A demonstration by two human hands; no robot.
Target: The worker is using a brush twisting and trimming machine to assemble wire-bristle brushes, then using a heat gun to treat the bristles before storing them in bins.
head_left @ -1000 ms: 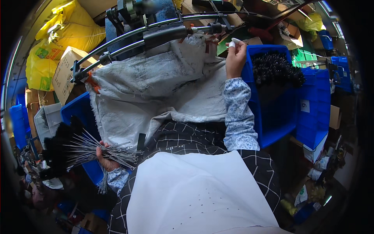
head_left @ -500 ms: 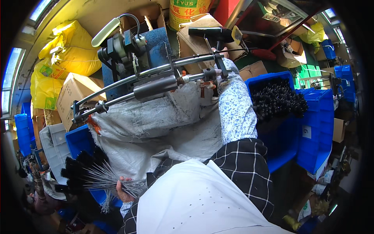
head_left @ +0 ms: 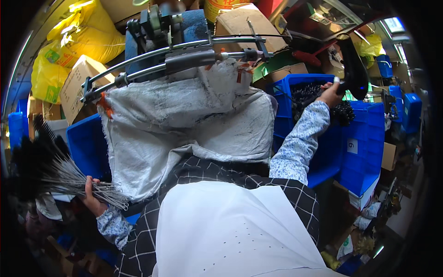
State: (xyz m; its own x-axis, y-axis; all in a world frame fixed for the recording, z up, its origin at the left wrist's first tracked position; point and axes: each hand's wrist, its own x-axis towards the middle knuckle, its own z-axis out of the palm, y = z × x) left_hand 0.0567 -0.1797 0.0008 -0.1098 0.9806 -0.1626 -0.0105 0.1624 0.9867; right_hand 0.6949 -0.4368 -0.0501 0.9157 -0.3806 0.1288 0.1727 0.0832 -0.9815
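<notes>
My left hand point(head_left: 93, 198) is closed round the twisted wire stems of a thick bundle of wire brushes point(head_left: 64, 173). Their black bristle heads fan out to the left, and the looped wire ends point right. At the right, my right hand point(head_left: 329, 95) grips the handle of a black hair dryer point(head_left: 354, 69), held up above a blue bin point(head_left: 288, 85). More black bristled brushes point(head_left: 307, 94) lie in that bin, partly hidden by my right forearm. A white woven cloth point(head_left: 184, 120) hangs from the machine in front and spreads toward my lap.
Across the front runs a machine with metal rods and a dark cylinder point(head_left: 190, 60). Yellow sacks point(head_left: 92, 34) and a cardboard box point(head_left: 83, 83) stand far left. Another blue bin point(head_left: 85, 138) sits by the cloth's left side; a cardboard box point(head_left: 249, 27) is behind the machine.
My right hand has taken the hair dryer from behind the machine's right end and swung it right, over the bin. My left hand has carried the brush bundle left and up.
</notes>
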